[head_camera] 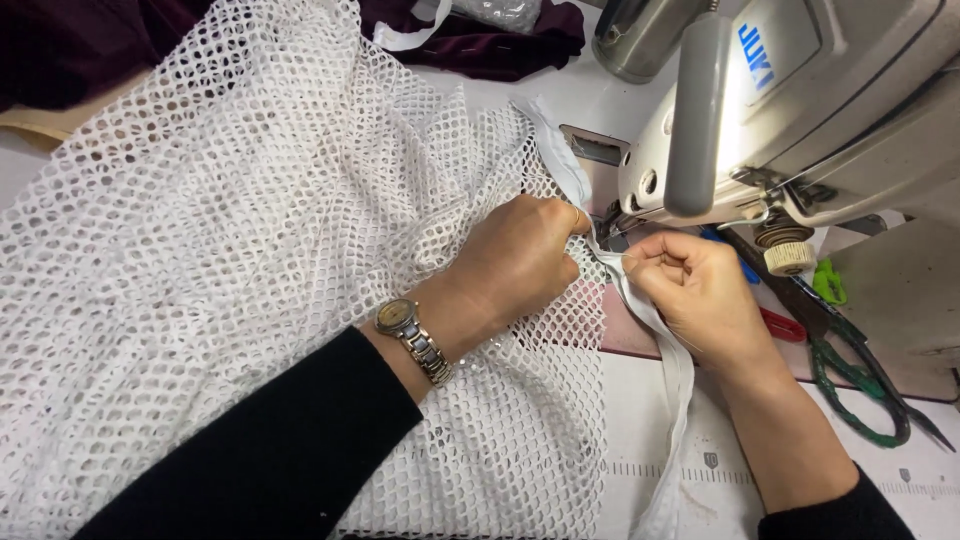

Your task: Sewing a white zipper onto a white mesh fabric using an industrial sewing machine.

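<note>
1. Your left hand (520,262) pressed, fingers curled, on the white open-hole mesh fabric (250,260) left of the grey sewing machine (800,110).
2. Your right hand (695,290) pinched the white binding tape (672,380) just before the machine's needle; fingertips that close risked a prick, and slack tape could have skewed.

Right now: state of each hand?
Left hand: closed, pressing the white mesh fabric by the sewing machine.
Right hand: closed, pinching the white binding strip.
</note>
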